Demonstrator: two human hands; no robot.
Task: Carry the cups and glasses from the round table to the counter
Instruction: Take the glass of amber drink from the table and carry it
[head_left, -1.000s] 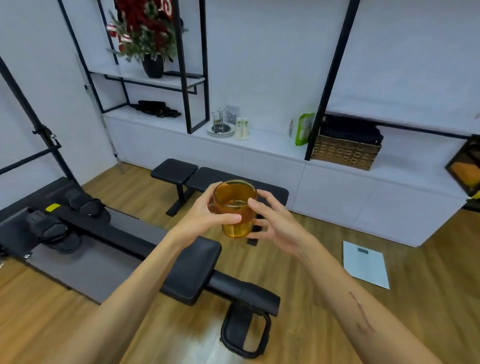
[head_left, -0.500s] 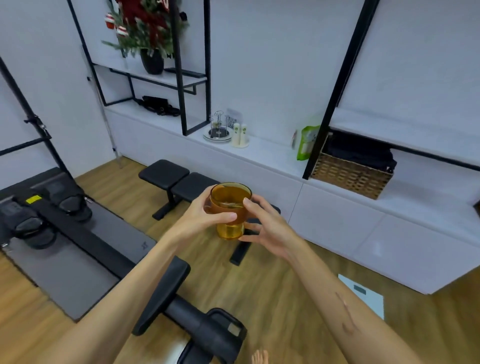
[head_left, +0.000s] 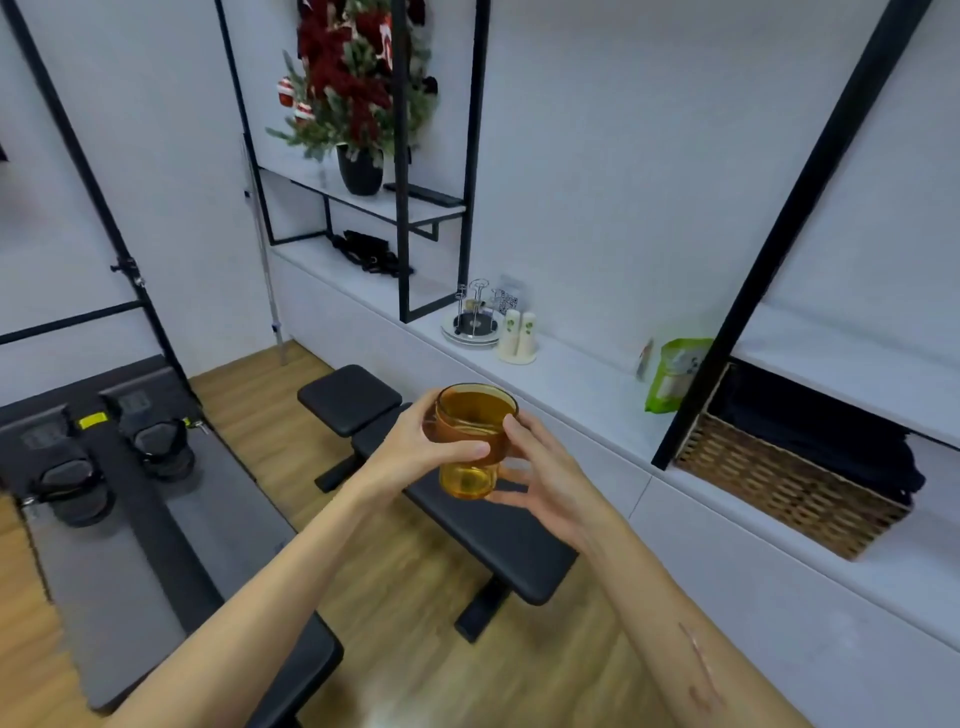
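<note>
I am holding a see-through orange glass (head_left: 471, 441) up in the air with both hands, left hand (head_left: 415, 451) wrapping it, right hand (head_left: 545, 470) cupping its side, above the black bench (head_left: 467, 514), near the white counter (head_left: 576, 389).

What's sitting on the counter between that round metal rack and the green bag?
In the head view, a pair of white bottles stands beside the rack; from there to the green bag the counter is bare.
</note>
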